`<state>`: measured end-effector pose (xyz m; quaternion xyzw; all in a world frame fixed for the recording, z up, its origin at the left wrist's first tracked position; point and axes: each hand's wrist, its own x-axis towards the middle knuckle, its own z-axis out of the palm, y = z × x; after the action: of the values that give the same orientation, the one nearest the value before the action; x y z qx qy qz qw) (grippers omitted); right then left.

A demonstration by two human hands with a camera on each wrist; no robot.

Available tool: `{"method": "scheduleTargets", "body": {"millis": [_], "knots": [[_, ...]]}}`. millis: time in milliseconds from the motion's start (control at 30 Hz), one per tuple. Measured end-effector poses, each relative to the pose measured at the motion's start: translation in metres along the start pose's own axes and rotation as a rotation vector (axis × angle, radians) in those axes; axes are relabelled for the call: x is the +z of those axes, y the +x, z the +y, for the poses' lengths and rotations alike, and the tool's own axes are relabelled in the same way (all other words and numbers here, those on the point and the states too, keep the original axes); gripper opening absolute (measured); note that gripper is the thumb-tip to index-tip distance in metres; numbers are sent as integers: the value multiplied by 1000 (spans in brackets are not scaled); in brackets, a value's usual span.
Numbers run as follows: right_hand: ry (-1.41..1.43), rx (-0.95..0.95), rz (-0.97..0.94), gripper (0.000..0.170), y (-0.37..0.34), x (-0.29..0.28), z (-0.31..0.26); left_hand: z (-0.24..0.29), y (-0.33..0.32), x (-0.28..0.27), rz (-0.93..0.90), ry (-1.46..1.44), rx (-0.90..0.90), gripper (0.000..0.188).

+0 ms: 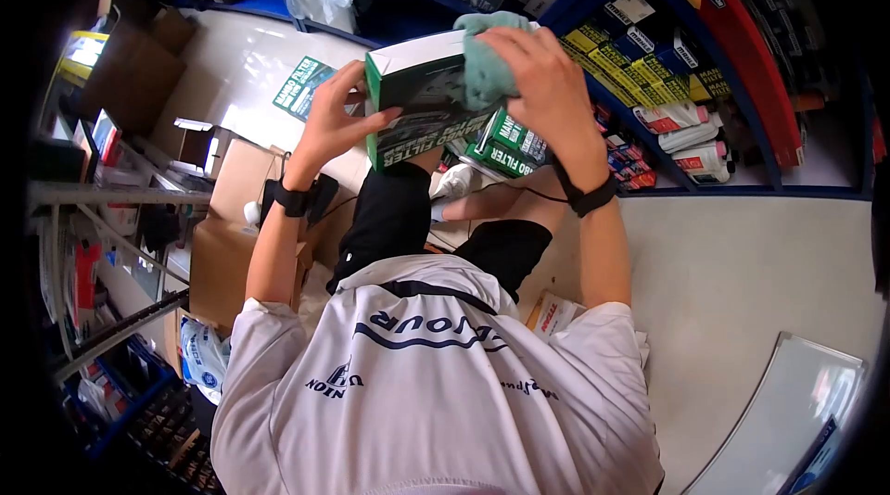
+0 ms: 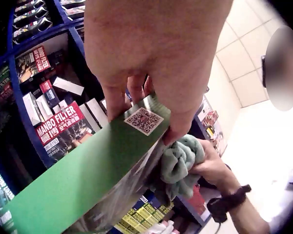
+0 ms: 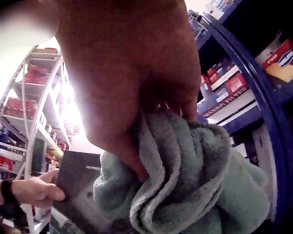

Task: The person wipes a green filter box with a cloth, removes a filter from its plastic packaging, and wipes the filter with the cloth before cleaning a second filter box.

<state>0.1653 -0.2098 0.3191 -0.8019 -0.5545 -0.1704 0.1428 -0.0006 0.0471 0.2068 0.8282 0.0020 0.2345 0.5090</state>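
Note:
A green and white filter box [image 1: 422, 115] with a dark printed face is held up in front of the person. The left hand [image 1: 328, 115] grips its left end, thumb on the printed face and fingers on the far side. In the left wrist view, that hand [image 2: 141, 63] spans the green side with a QR code sticker [image 2: 143, 121]. The right hand [image 1: 549, 82] holds a bunched pale green cloth [image 1: 489, 64] against the box's right end. Close up in the right wrist view, the cloth [image 3: 185, 170] hangs in folds below the right hand [image 3: 132, 73].
More green filter boxes [image 1: 510, 143] lie beyond the knees, and another box [image 1: 301, 87] is on the floor. Blue shelves [image 1: 593, 41] with boxes and bottles curve around ahead and right. Cardboard boxes [image 1: 222, 263] and a metal rack [image 1: 120, 198] stand left. A whiteboard [image 1: 788, 421] lies at right.

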Motion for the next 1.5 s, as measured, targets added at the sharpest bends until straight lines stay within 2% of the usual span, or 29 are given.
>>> {"method": "scheduleTargets", "body": {"millis": [167, 267, 300, 400, 467, 567, 700, 800, 900, 933, 1033, 1133, 1233, 1367, 1500], "knots": [[12, 79, 53, 66, -1, 1, 26, -8, -6, -9, 3, 57, 4, 54], [59, 60, 66, 66, 0, 4, 13, -12, -11, -12, 65, 42, 27, 52], [72, 22, 90, 66, 1, 6, 9, -12, -13, -17, 48, 48, -24, 52], [136, -19, 89, 67, 3, 7, -5, -12, -19, -19, 38, 33, -21, 53], [136, -65, 94, 68, 6, 12, -21, -8, -18, -16, 16, 63, 4, 53], [245, -138, -32, 70, 8, 1, -58, -7, -14, -9, -23, 60, 42, 56], [280, -233, 16, 77, 4, 8, -78, -5, -13, -8, -42, 69, 66, 62], [206, -231, 74, 67, 2, 8, -83, -5, -15, -4, -17, 40, 39, 62], [158, -204, 94, 75, 0, 5, -70, 3, -11, 1, 3, 30, 55, 58], [157, -201, 93, 75, -3, 4, -65, 3, -10, 1, 1, 29, 54, 58], [101, -37, 20, 72, -10, -6, -40, 9, -6, -1, -54, 70, 13, 43], [17, 12, 76, 69, -21, -3, 2, 9, -7, 0, -36, 78, 20, 42], [63, 87, 57, 69, -26, -5, 36, 8, -6, 0, -26, 74, 16, 41], [29, 105, 94, 69, -29, -1, 40, 3, -2, 1, -25, 101, 30, 41], [123, 84, 96, 73, -27, 4, 37, 7, -1, 4, 12, 114, 45, 41]]}}
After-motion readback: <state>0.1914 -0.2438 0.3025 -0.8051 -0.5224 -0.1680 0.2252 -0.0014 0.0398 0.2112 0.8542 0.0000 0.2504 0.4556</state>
